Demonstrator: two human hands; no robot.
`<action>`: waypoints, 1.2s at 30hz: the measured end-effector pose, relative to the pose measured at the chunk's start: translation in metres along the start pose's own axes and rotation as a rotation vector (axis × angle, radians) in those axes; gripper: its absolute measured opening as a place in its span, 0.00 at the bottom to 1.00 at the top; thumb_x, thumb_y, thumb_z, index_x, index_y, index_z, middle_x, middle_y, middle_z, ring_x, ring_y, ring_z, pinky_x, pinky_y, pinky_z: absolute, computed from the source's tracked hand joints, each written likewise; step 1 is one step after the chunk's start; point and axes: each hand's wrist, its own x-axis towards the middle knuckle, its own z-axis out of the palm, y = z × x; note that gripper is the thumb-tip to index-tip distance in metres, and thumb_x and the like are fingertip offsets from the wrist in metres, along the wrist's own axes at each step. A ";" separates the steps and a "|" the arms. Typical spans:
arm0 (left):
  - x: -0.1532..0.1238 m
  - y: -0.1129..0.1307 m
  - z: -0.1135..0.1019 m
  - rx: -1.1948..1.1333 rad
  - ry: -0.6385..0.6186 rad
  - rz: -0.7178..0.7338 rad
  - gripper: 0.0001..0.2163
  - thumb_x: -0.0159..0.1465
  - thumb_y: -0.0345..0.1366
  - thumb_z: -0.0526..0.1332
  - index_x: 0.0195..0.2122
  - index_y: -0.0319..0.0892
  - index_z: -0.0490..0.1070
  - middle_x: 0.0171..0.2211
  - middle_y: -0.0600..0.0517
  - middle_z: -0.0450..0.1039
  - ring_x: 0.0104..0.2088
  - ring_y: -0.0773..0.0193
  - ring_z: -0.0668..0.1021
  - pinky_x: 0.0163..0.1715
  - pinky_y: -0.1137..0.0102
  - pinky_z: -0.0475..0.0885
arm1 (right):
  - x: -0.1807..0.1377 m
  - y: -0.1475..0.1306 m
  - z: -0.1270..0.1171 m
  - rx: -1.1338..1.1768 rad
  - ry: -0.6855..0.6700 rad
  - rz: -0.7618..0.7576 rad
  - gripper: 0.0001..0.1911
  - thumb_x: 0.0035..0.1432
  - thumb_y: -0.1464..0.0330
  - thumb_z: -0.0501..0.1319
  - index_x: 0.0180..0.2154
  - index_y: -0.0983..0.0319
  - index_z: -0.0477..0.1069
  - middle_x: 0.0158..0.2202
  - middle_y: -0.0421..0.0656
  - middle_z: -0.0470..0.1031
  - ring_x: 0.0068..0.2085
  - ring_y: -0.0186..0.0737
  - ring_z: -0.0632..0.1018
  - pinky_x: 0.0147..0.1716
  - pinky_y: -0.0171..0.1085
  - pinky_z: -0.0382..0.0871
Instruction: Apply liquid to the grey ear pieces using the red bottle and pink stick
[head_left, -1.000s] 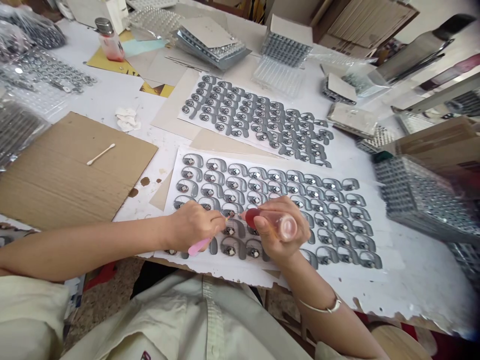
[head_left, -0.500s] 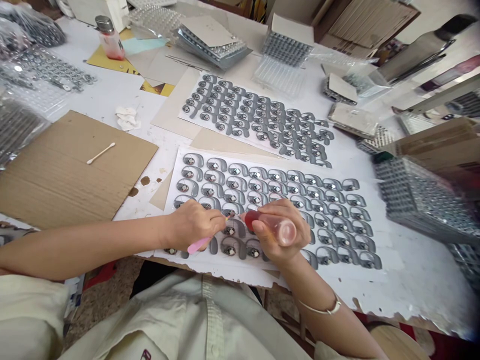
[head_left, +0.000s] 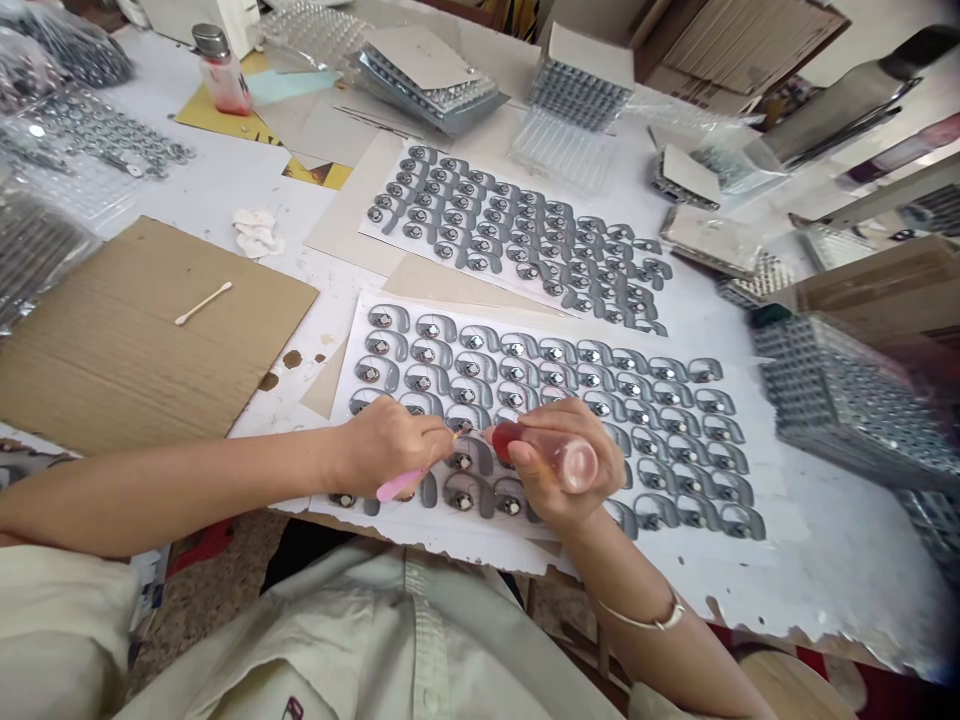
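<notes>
My left hand (head_left: pixel 390 447) is closed round a thin tool with a pink handle (head_left: pixel 398 486), its tip pointing at the grey parts in front of me. Close beside it, my right hand (head_left: pixel 566 460) grips a small clear bottle with a red cap (head_left: pixel 546 452), tilted toward the tool's tip. Both hands rest over the near edge of a white sheet (head_left: pixel 750 395) covered with rows of grey hook-shaped parts with shiny metal centres (head_left: pixel 540 380). A second white sheet of the same parts (head_left: pixel 517 235) lies farther back.
A brown cardboard sheet (head_left: pixel 127 340) with a cotton swab (head_left: pixel 203 302) lies at the left. A pink-liquid bottle (head_left: pixel 221 72) stands at the back left. Plastic trays of small metal parts (head_left: pixel 840 395) crowd the right and back; bags of parts (head_left: pixel 82 140) sit at the far left.
Both hands stay at the near rows of the sheet, with only slight shifts. The view has tilted a little.
</notes>
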 end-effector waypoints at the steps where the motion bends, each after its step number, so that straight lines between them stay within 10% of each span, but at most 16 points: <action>1: 0.000 0.000 0.000 -0.005 0.008 0.009 0.06 0.62 0.28 0.53 0.30 0.38 0.68 0.28 0.49 0.76 0.23 0.70 0.75 0.19 0.78 0.68 | 0.000 0.000 0.000 -0.001 -0.001 0.000 0.09 0.53 0.67 0.65 0.36 0.60 0.69 0.26 0.39 0.72 0.26 0.37 0.72 0.22 0.37 0.67; 36: 0.008 -0.010 -0.012 -0.503 -0.030 -0.219 0.06 0.60 0.29 0.58 0.35 0.39 0.75 0.35 0.50 0.80 0.34 0.64 0.81 0.34 0.73 0.74 | -0.002 0.001 0.000 0.075 0.024 0.025 0.09 0.52 0.67 0.66 0.35 0.61 0.70 0.27 0.40 0.72 0.26 0.37 0.72 0.22 0.38 0.67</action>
